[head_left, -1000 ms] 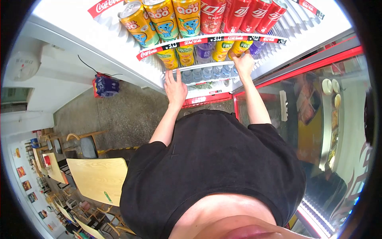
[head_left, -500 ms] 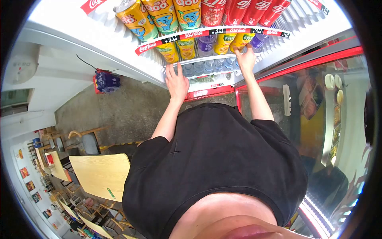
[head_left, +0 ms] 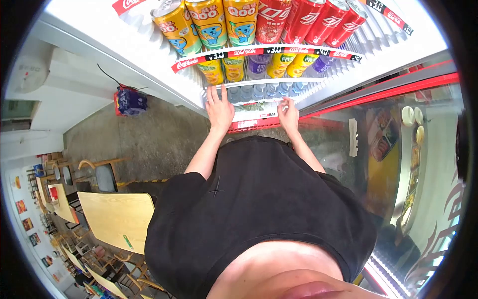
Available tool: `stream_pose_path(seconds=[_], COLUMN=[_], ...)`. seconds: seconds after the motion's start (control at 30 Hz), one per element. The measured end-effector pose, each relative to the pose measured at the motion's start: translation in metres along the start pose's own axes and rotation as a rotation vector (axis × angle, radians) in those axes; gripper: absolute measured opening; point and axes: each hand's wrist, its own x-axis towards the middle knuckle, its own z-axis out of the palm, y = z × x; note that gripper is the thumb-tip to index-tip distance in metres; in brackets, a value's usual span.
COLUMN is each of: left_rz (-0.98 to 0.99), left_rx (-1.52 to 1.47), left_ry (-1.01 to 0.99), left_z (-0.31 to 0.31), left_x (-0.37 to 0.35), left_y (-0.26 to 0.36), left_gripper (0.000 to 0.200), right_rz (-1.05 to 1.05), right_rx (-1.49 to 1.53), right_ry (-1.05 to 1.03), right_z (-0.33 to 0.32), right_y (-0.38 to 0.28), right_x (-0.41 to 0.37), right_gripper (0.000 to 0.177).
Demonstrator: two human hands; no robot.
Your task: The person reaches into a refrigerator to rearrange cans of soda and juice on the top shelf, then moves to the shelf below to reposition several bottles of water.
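Observation:
My left hand [head_left: 219, 107] rests at the left end of a lower fridge shelf edge [head_left: 279, 80], its fingers apart and nothing in it. My right hand [head_left: 288, 114] is near the row of clear bottles [head_left: 259, 91], its fingers curled together; what they touch is too small to make out. Above that row stand yellow bottles [head_left: 282, 64] and a purple-labelled bottle [head_left: 258, 65]. Orange Qoo cans [head_left: 211, 27] and red cola cans [head_left: 304, 22] fill the shelf over them, behind a price strip [head_left: 244, 51].
The fridge's open glass door [head_left: 378, 144] is on the right. Left of the fridge, a blue-and-red bundle [head_left: 131, 101] lies by the wall. Wooden tables [head_left: 117, 217] and chairs [head_left: 105, 177] stand at the lower left.
My right hand has come down and left from the yellow bottles to the lower bottle row, and its fingers have closed. My left hand stays by the shelf edge. The view has shifted slightly.

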Motion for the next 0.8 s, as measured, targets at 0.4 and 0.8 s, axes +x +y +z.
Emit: stream_pose_path(seconds=[0.4,0.8], left_rz=[-0.002,-0.072], left_rx=[-0.005,-0.099], left_ry=[0.118,0.022], left_z=[0.013,0.003], left_x=[-0.004,-0.001], left_y=[-0.002,-0.003], left_gripper=[0.074,0.073], right_rz=[-0.275,-0.297], right_rx=[-0.063,-0.089], right_ry=[0.07,0.143], right_z=[0.004,0.016], right_y=[-0.016,-0.009], right_x=[0.048,0.054], right_gripper=[0.066,0.068])
